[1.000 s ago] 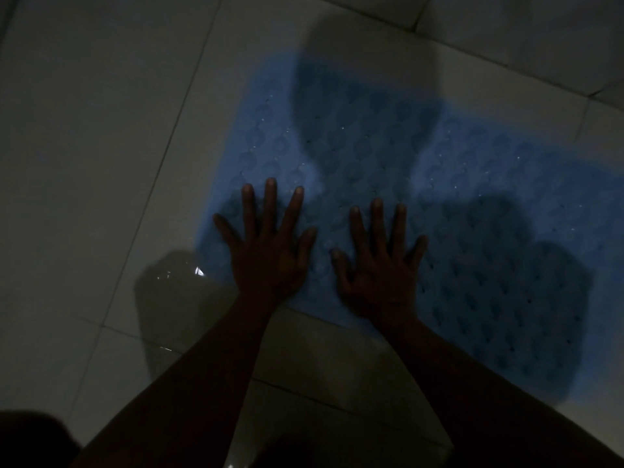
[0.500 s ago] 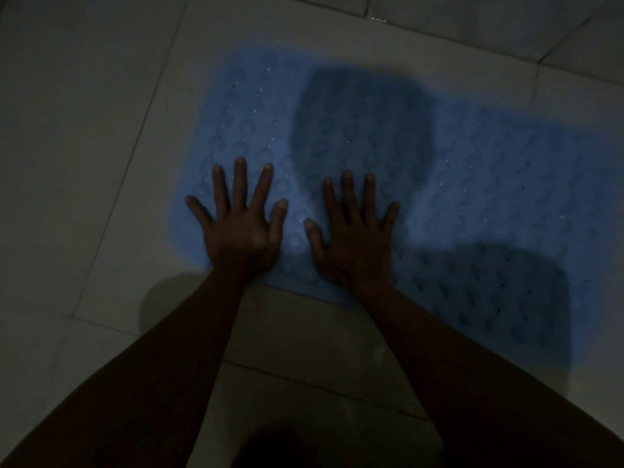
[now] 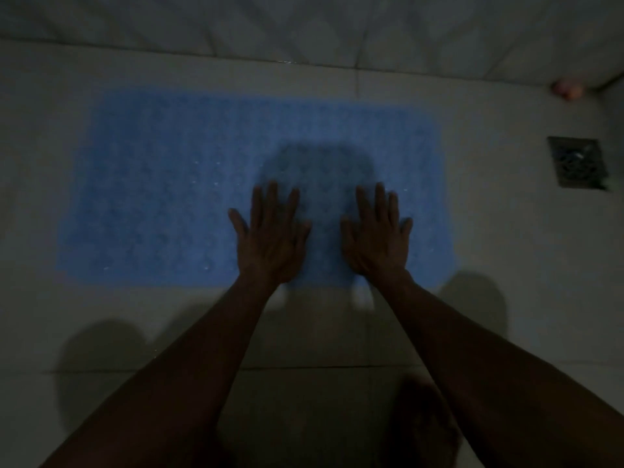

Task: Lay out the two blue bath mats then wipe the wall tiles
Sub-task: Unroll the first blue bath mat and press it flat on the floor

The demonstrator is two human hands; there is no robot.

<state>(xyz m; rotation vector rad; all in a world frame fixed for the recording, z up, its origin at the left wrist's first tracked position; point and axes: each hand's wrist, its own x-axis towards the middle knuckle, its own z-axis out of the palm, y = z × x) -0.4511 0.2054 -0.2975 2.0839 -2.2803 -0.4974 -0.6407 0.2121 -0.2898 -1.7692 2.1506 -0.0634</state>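
Under flat, spread fingers (image 3: pixel 270 197), left hand (image 3: pixel 270 241) and right hand (image 3: pixel 376 238) have shifted rightward along the blue bath mat (image 3: pixel 162 197) (gripping nothing); it now lies nearly smoothed.

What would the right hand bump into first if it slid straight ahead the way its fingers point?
Probably nothing on the bumpy blue rubber bath mat itself. The right hand would slide off the mat's far edge, cross bare grey floor tile, then meet the tiled wall. Dim light makes depth uncertain.

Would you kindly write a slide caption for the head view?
Left hand and right hand press flat on a blue bath mat on dim floor tiles.
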